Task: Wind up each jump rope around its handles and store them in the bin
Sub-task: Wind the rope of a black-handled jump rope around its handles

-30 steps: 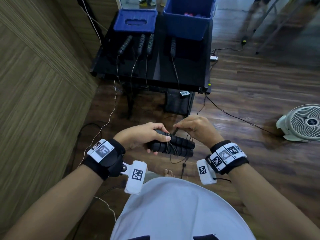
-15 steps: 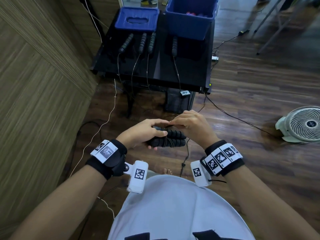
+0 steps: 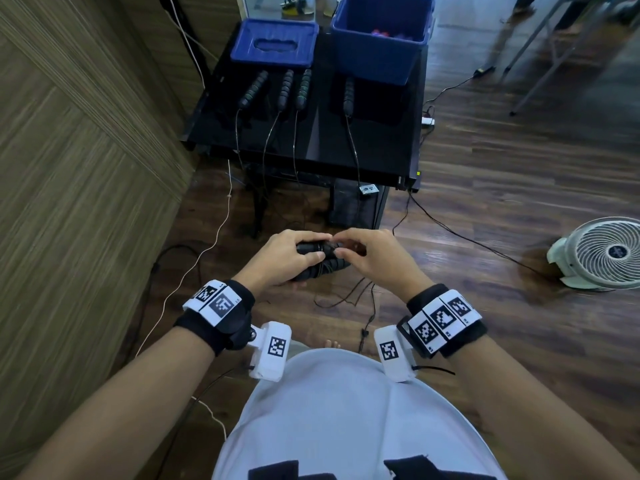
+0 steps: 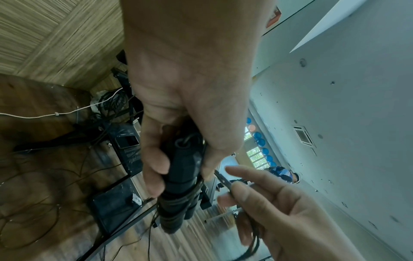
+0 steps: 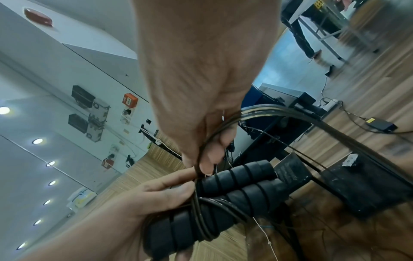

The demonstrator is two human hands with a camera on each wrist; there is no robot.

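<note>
My left hand point(image 3: 291, 259) grips two black ribbed jump-rope handles point(image 3: 323, 261) held side by side, with several turns of thin dark cord around their middle point(image 5: 201, 217). My right hand point(image 3: 363, 252) pinches the cord point(image 5: 198, 169) just above the handles, and a loop of it arcs over that hand. The loose cord point(image 3: 346, 299) hangs to the floor below. Several more black handles point(image 3: 285, 88) lie on the black table point(image 3: 381, 143), their cords trailing over its front edge. An open blue bin point(image 3: 377, 46) stands at the table's back right.
A blue lid point(image 3: 273, 45) lies at the table's back left. A wood-panelled wall point(image 3: 86, 168) runs along the left. A white floor fan point(image 3: 602, 252) stands at the right. Cables point(image 3: 467, 237) cross the wooden floor, and a black box point(image 3: 353, 206) sits under the table.
Both hands have risen and moved forward with the handles. My right hand has brought the cord up over the handles, and less loose cord hangs below.
</note>
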